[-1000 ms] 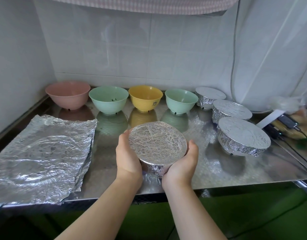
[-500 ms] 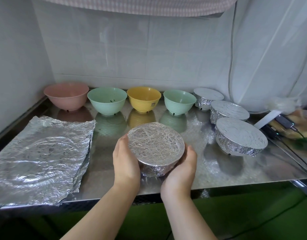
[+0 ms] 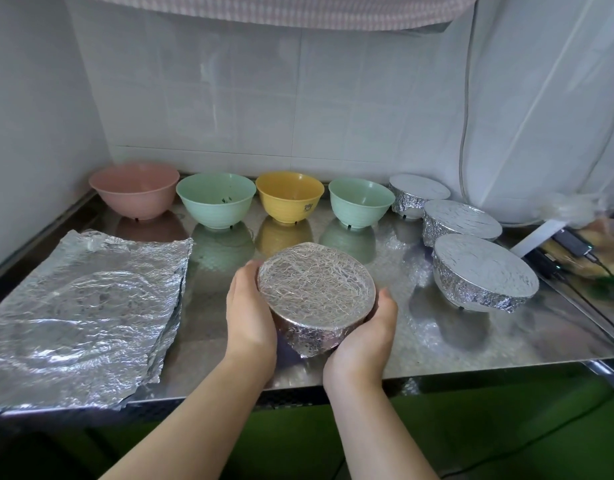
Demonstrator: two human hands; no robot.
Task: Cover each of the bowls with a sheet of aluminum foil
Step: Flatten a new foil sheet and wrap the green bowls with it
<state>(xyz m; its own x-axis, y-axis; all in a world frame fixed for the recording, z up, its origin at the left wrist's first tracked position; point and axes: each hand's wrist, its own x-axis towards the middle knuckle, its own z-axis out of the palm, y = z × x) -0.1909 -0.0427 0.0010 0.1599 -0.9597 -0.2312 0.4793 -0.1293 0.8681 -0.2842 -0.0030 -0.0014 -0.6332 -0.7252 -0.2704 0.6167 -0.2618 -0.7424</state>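
Both hands cup one foil-wrapped bowl near the front of the steel counter. Left hand curls round its left side; right hand curls under and round its right side. Fingertips are hidden behind the bowl. Foil is stretched flat over the rim and crumpled down the wall. Cannot tell whether the bowl rests on the counter or is lifted clear.

Taking the held bowl as landmark:
- Left of it: stack of foil sheets, wrinkled, lying flat on the counter, reaching the front edge.
- Behind it, in a row along the tiled wall: pink bowl, green bowl, yellow bowl, second green bowl, all uncovered and upright.
- Behind and right: three covered bowls in a diagonal line, far, middle, near, the near one closest, apart from it.
- Far right: cables at the counter's edge.
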